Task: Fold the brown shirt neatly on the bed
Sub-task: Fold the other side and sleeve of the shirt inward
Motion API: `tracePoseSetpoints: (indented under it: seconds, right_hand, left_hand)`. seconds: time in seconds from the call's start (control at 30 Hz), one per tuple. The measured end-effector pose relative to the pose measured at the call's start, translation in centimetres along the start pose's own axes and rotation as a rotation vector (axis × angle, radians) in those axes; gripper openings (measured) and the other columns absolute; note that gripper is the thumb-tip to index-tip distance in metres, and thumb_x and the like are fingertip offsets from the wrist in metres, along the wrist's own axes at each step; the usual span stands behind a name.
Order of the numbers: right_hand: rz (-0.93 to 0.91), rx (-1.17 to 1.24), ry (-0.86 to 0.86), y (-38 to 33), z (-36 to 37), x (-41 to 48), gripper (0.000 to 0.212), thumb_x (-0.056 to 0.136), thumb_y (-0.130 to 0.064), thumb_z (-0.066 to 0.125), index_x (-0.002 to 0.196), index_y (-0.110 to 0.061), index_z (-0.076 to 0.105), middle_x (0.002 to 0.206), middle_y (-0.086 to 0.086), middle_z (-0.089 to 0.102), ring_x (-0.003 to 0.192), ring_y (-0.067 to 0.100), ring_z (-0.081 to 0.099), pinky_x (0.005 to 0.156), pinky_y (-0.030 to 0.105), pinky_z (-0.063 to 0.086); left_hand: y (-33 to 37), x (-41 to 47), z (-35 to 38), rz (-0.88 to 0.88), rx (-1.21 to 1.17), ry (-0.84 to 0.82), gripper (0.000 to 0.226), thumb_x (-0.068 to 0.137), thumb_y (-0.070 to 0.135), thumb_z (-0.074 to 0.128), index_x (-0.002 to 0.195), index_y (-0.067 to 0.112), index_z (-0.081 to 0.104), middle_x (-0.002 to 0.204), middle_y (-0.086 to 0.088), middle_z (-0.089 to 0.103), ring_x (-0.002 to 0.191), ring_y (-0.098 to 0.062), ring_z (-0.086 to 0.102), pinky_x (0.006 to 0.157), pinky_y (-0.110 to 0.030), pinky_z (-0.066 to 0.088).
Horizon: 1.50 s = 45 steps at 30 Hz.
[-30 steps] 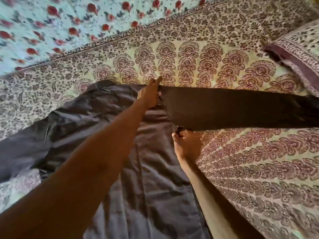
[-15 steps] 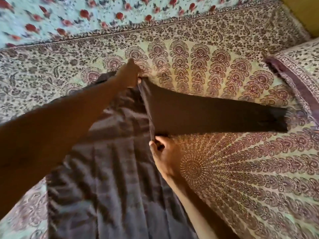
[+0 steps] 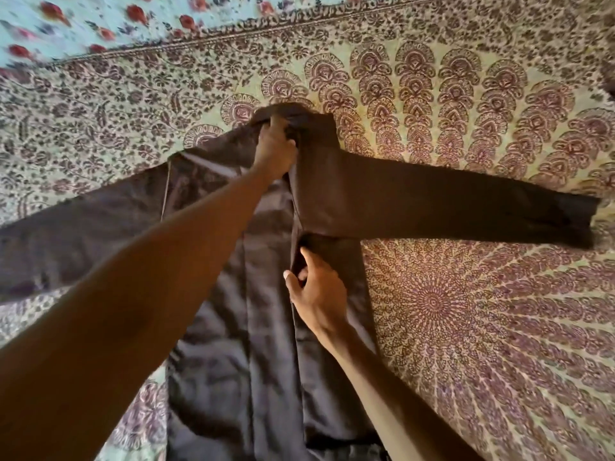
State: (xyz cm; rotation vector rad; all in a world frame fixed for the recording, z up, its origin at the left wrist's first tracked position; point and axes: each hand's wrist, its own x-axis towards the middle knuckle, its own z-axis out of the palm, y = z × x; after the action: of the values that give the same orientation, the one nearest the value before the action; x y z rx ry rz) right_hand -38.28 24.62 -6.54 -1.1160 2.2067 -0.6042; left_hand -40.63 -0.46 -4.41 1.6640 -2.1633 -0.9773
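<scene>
The brown shirt (image 3: pixel 239 344) lies spread on the patterned bed cover (image 3: pixel 466 327), body running toward me. Its right side panel is turned in over the body along a straight lengthwise fold. The right sleeve (image 3: pixel 449 204) stretches flat out to the right across the cover; the left sleeve (image 3: pixel 66 234) runs off to the left. My left hand (image 3: pixel 274 149) grips the fabric at the collar end of the fold. My right hand (image 3: pixel 316 294) pinches the fold's edge lower down, just below the right sleeve.
A light blue sheet with red flowers (image 3: pixel 83 21) lies beyond the cover's border at the top left. The mandala-patterned cover stretches wide to the right of the shirt. A dark edge of another thing (image 3: pixel 610 78) shows at the far right.
Both hands carried the shirt's right edge inward and laid the panel over the body. The right sleeve came down flat on the cover. The camera view shifted left.
</scene>
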Motion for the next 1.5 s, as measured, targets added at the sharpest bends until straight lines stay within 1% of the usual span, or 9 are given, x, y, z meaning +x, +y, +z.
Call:
tracePoseSetpoints:
  seconds: [0.4,0.6,0.73,0.9,1.07,1.2,1.37,1.43,1.5]
  right_hand:
    - [-0.069,-0.18,-0.128,8.0,-1.6,-18.6,0.036,0.082,-0.06,0.052,0.091,-0.026,0.06,0.071,-0.005,0.067,0.064,0.018,0.066,0.058,0.033,0.05]
    - [-0.26,-0.567,-0.242,10.0,-3.3,-24.5,0.034,0.06,-0.051,0.077,0.065,-0.023,0.058,0.055,-0.006,0.063,0.052,0.017,0.06,0.07,0.033,0.051]
    - [-0.295,-0.53,-0.311,9.5,-3.0,-28.9,0.023,0.068,-0.034,0.079,0.079,-0.022,0.063,0.066,-0.002,0.069,0.053,0.02,0.065,0.053,0.027,0.05]
    - [-0.299,-0.641,-0.272,9.6,-0.4,-34.7,0.042,0.057,-0.02,0.08,0.096,-0.021,0.064,0.089,0.003,0.067,0.081,0.024,0.064,0.07,0.038,0.05]
    - [-0.101,-0.621,-0.104,11.4,1.1,-37.3,0.064,0.067,-0.03,0.079,0.124,-0.017,0.053,0.116,0.011,0.055,0.1,0.03,0.058,0.075,0.045,0.052]
    - [-0.03,-0.626,-0.108,12.2,1.2,-38.6,0.057,0.063,-0.022,0.081,0.115,-0.016,0.058,0.107,0.01,0.058,0.094,0.031,0.06,0.07,0.042,0.051]
    - [0.193,-0.534,-0.171,12.1,0.4,-40.3,0.07,0.058,-0.015,0.087,0.12,-0.007,0.055,0.117,0.016,0.057,0.103,0.034,0.06,0.073,0.041,0.06]
    - [0.271,-0.485,-0.184,11.8,-0.4,-40.5,0.064,0.07,-0.016,0.083,0.126,-0.009,0.052,0.118,0.012,0.057,0.095,0.024,0.061,0.069,0.032,0.06]
    - [0.312,-0.475,-0.148,11.5,-1.6,-39.5,0.042,0.082,-0.02,0.074,0.118,-0.011,0.057,0.113,0.007,0.061,0.086,0.018,0.061,0.065,0.027,0.056]
  left_hand:
    - [-6.7,-27.2,3.3,-0.179,-0.037,-0.157,0.042,0.086,0.025,0.062,0.121,0.013,0.043,0.097,-0.016,0.068,0.095,-0.038,0.063,0.08,-0.042,0.051]
    - [-7.8,-37.2,3.6,-0.296,-0.024,-0.276,0.025,0.087,0.029,0.062,0.104,0.012,0.058,0.095,-0.015,0.07,0.094,-0.035,0.065,0.079,-0.038,0.053]
    - [-8.9,-42.3,4.2,-0.359,-0.042,-0.445,0.028,0.083,0.035,0.066,0.098,0.012,0.066,0.098,-0.015,0.071,0.094,-0.032,0.067,0.079,-0.037,0.054]
    - [-14.6,-47.6,7.3,-0.486,-0.157,-0.511,0.016,0.059,0.039,0.063,0.065,0.025,0.061,0.08,-0.018,0.071,0.076,-0.029,0.072,0.07,-0.048,0.059]
    - [-13.2,-50.9,5.4,-0.501,-0.207,-0.463,0.025,0.073,0.025,0.07,0.06,0.014,0.051,0.06,-0.014,0.06,0.057,-0.024,0.067,0.065,-0.048,0.06]
    - [-12.9,-52.4,4.7,-0.515,-0.219,-0.535,0.016,0.083,0.023,0.064,0.076,0.013,0.054,0.078,-0.013,0.065,0.07,-0.026,0.07,0.064,-0.04,0.061]
    - [-13.8,-53.1,4.5,-0.562,-0.201,-0.637,0.025,0.087,0.008,0.065,0.067,0.015,0.051,0.056,-0.009,0.064,0.047,-0.019,0.065,0.058,-0.045,0.06]
    - [-13.6,-52.8,3.8,-0.571,-0.151,-0.684,0.027,0.083,0.015,0.069,0.062,0.015,0.052,0.058,-0.01,0.066,0.053,-0.025,0.067,0.064,-0.053,0.059]
    - [-12.1,-51.8,2.6,-0.414,0.08,-0.681,0.016,0.078,0.028,0.071,0.072,0.016,0.062,0.082,-0.014,0.072,0.079,-0.031,0.071,0.077,-0.046,0.058]
